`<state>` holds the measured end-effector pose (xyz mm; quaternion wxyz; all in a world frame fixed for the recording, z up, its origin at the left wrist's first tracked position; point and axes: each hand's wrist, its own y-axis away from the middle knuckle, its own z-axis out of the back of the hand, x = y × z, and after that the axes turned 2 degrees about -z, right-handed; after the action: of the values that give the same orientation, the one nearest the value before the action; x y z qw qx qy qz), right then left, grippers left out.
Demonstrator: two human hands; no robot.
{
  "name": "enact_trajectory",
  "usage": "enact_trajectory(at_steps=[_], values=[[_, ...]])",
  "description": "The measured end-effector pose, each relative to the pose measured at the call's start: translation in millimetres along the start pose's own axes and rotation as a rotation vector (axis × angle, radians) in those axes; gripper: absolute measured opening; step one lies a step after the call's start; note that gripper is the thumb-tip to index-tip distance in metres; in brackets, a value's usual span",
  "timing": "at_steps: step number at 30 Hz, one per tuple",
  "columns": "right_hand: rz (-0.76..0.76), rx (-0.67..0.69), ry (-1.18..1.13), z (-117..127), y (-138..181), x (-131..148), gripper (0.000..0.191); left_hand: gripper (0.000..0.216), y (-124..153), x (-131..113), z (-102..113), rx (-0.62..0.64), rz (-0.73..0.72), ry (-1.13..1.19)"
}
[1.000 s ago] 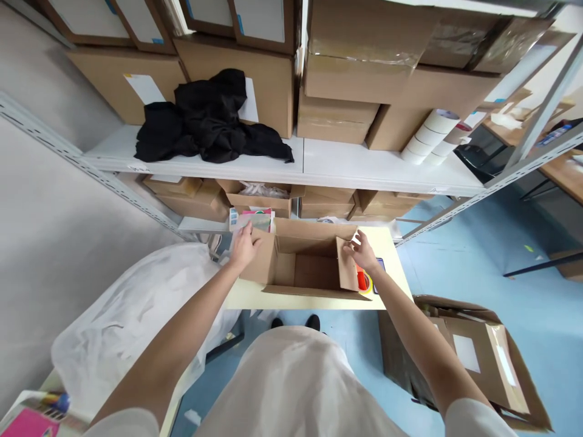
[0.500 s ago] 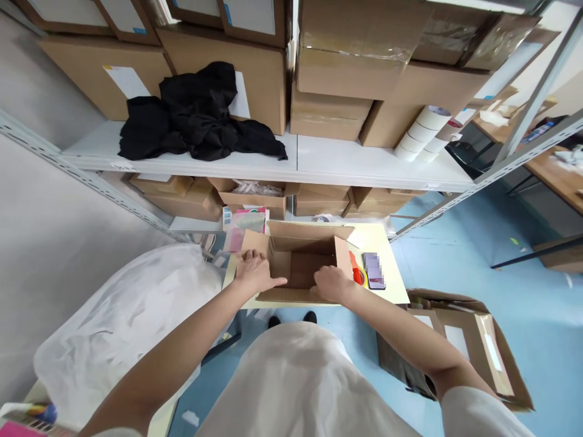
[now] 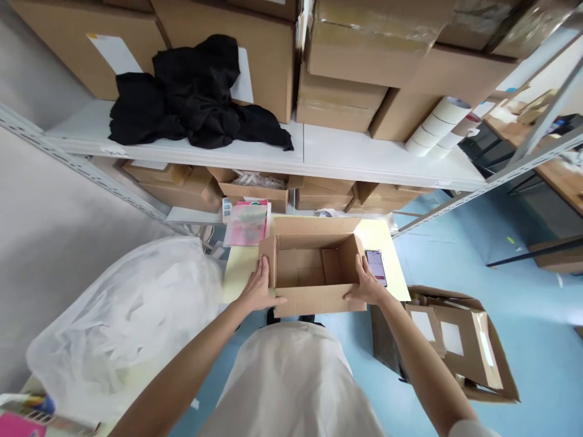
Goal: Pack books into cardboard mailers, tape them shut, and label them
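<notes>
Two sides of the box are clasped by left hand and right hand; phone right of box, bag left, shelf beyond.

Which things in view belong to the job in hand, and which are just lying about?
Seemingly in the job:
open brown cardboard box, held by left hand and right hand
pale yellow rectangular table beneath

Apparently just lying about:
crumpled black cloth
flat rectangular phone with dark edges
white cylindrical rolls
bulging translucent white bag
</notes>
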<state>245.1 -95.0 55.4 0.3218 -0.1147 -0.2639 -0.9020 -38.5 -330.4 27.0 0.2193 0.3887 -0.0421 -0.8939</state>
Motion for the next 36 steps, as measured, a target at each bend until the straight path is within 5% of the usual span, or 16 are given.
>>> enact_trajectory(at_steps=[5, 12, 15, 19, 22, 26, 30, 33, 36], values=[[0.050, -0.175, -0.018, -25.1, -6.0, 6.9, 0.139, 0.123, -10.3, 11.1, -14.3, -0.058, -0.121, 0.316], [0.010, -0.237, 0.096, -19.3, 1.0, 16.9, 0.128, 0.118, -24.6, 20.7, -23.1, -0.134, -0.031, 0.436], [0.135, -0.258, 0.274, -18.0, 1.1, 58.0, 0.116, 0.122, -27.9, 23.5, -21.5, -0.142, -0.032, 0.406], [0.476, -0.061, 0.303, -34.8, -17.2, 139.6, 0.089, 0.121, -20.1, 32.6, -25.2, -0.128, -0.065, 0.378], [0.531, 0.040, 0.288, -48.7, -37.1, 186.1, 0.077, 0.109, -9.0, 45.8, -24.2, -0.137, -0.105, 0.376], [0.484, 0.192, 0.224, -51.9, -53.0, 204.3, 0.079, 0.081, 2.0, 67.7, -11.1, -0.176, -0.120, 0.405], [0.427, 0.268, 0.126, -48.4, -57.7, 202.4, 0.080, 0.057, -20.2, 87.0, 13.1, -0.375, 0.102, 0.416], [0.407, 0.264, 0.087, -47.3, -58.8, 204.3, 0.079, 0.047, -64.4, 104.4, 37.8, -0.494, 0.441, 0.321], [0.391, 0.264, 0.070, -47.0, -59.0, 207.7, 0.075, 0.050, -112.9, 129.9, 59.7, -0.541, 0.584, 0.272]])
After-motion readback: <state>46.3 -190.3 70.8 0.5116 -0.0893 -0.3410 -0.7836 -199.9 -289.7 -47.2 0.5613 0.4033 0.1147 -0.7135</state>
